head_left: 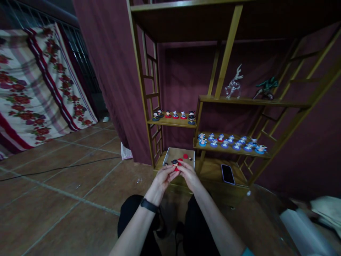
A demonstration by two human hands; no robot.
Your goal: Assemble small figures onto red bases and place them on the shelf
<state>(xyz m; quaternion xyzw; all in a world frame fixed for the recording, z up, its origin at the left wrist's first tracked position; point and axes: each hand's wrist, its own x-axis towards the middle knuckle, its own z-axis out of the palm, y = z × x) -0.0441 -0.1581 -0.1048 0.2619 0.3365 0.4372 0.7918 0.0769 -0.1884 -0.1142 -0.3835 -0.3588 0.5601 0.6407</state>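
Observation:
A small figurine (175, 163) with black hair and a red lower part is held between my two hands, in front of the shelf unit. My left hand (164, 175) pinches it from the left, and my right hand (187, 173) has its fingers closed on its right side, by the red part. Just behind my hands is a shallow white box (171, 152) on the bottom shelf. Inside lie red round pieces (185, 156) and a small dark-haired figurine (190, 158). My fingers cover part of the held figurine and the box's near side.
Several figurines stand on the left shelf (173, 123), and several blue-white ones on the lower right shelf (226, 148). A phone (228, 174) lies on the bottom shelf. Higher up are a clear deer ornament (234, 83) and a green figure (268, 88). A dark cable (66, 166) crosses the floor.

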